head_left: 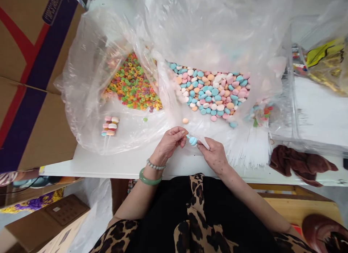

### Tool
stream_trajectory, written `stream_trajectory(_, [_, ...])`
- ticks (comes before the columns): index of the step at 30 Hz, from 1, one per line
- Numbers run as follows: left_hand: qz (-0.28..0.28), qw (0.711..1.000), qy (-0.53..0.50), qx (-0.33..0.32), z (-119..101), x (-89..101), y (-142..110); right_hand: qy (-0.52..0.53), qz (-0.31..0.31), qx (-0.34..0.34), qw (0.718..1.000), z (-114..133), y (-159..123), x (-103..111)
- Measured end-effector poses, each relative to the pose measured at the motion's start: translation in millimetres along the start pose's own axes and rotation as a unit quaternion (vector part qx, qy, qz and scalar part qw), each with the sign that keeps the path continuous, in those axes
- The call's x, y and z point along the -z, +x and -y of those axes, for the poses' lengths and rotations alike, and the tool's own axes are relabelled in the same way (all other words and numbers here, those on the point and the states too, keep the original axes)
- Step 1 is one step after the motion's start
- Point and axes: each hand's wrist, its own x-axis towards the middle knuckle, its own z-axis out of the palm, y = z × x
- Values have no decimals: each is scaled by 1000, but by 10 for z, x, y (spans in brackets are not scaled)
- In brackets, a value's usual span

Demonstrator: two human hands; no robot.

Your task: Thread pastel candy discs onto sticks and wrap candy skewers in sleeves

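My left hand [172,141], with a beaded bracelet and a green bangle on the wrist, pinches the pale tip of what looks like a thin stick. Close to its right, my right hand [213,153] grips light-blue candies [193,141] between thumb and fingers; how they sit on the stick is partly hidden. A loose orange candy [185,121] lies just beyond my hands. Behind it, pastel oval candies [214,93] fill an opened clear plastic bag [217,31]. To the left, small coloured rings [134,84] lie in another plastic bag [84,78].
Two skewers of stacked candies [110,126] lie on the left bag's plastic. Many white sticks [250,147] are piled right of my hands, beside a brown cloth [296,162]. A large cardboard box [40,118] stands at the left; a clear tray [295,111] is at the right.
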Motion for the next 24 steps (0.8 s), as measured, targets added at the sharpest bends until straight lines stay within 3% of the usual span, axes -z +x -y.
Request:
stream_trajectory(6, [16,999,44,1,86,-67,16,-45,-7,15,999,8,12,-80])
stream_trajectory(9, [-8,999,-22,23,144,-104,54,-45,-17,39,998,28,52,-122])
stream_trajectory(13, [-59,991,-111,47,151,-101,85,-35,46,52,997,-25,47,-82])
stream_trajectory(17, [-48,992,-99,57,184,-147,79,-3,14,-42,999,-106,-8,-87])
stream_trajectory(21, [-52,997,-53,19,295,-297,77,58,-40,-129,989,-96,24,-185])
stream_trajectory(24, [-59,998,27,5,295,-376,88,156,-30,-188,969,-86,81,-162])
